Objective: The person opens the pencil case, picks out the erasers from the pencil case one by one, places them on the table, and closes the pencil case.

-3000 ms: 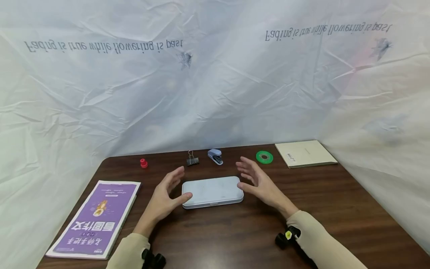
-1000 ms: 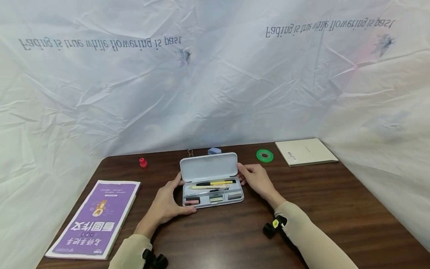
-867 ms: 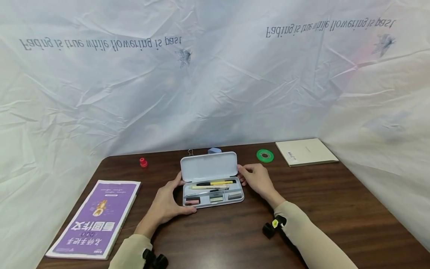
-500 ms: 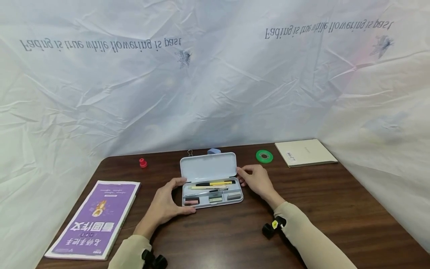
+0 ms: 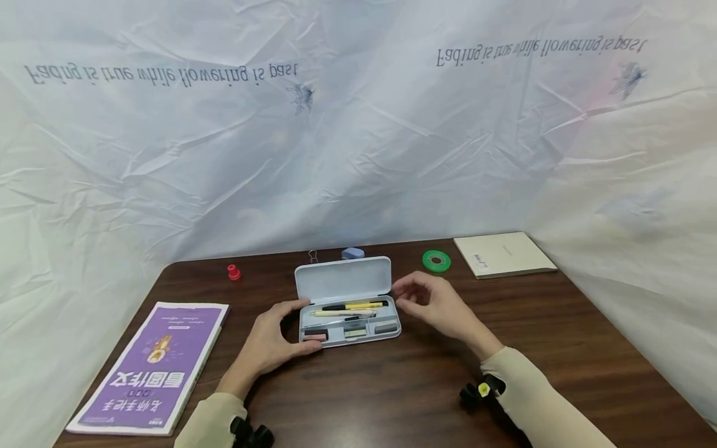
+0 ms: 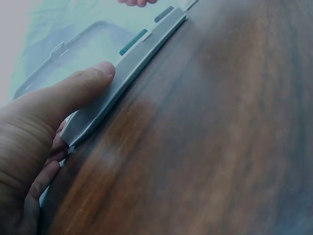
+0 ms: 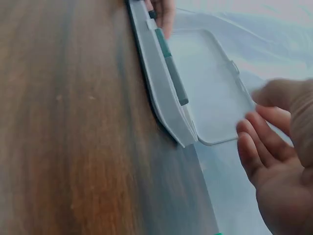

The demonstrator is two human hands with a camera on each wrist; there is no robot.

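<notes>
A white pencil case (image 5: 343, 278) lies on the brown table with its lid raised at the back. Inside are a yellow-and-black pen (image 5: 358, 305), a cream pen (image 5: 342, 313) and small blocks, one pink (image 5: 315, 337), one green (image 5: 355, 333) and one grey (image 5: 385, 327). My left hand (image 5: 266, 341) holds the case's left end, thumb along the front wall and fingers round behind. In the left wrist view the thumb (image 6: 93, 81) presses on that wall. Off the right end, my right hand (image 5: 442, 306) hovers with loosely bent fingers, apart from the lid in the right wrist view.
A purple book (image 5: 148, 367) lies at the left. Along the back are a red cap-like piece (image 5: 233, 272), a binder clip (image 5: 313, 256) and a blue stapler (image 5: 353, 253), both partly hidden by the lid. A green tape roll (image 5: 436, 261) and a cream notebook (image 5: 504, 255) lie at the right.
The pencil case was closed three seconds ago; its lid now stands up. My right hand has let go of the lid's right side and drawn back slightly. The left hand keeps its hold.
</notes>
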